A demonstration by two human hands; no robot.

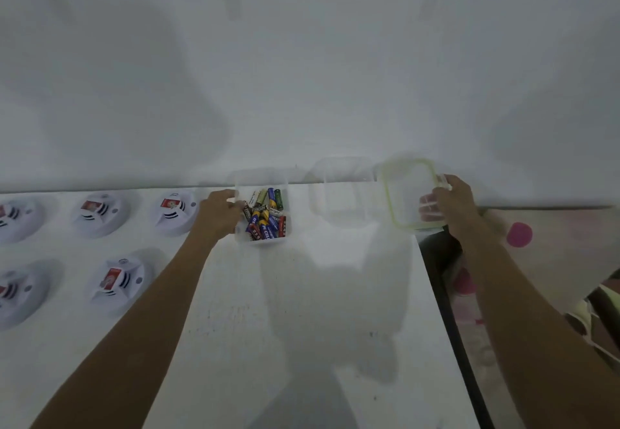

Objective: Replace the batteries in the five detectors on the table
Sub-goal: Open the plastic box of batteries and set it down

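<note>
My left grip (223, 209) clutches the battery tub (263, 242) by its wall, right grip (454, 200) pinches a green-rimmed lid (402, 190) near the counter (302, 294) edge; five detectors (172, 212) sit off left.

Table (302, 328): white, set against a pale wall.
Detectors: five white round units at the left, three in the far row (16, 219) (100, 212) (174, 210), two in the near row (13, 291) (117, 282), each showing a red patch.
Battery box (261, 178): clear and lidless, right of the far row.
Batteries (266, 215): a mixed heap in the box, blue, red, green and black.
Left hand (221, 209): grips the box's left wall.
Empty tub (339, 194): clear, between the box and the lid.
Lid (407, 190): clear with a green rim, at the table's far right corner.
Right hand (453, 199): holds the lid's right edge, fingers curled under it.
Floor (553, 227): right of the table, pale with pink spots.
</note>
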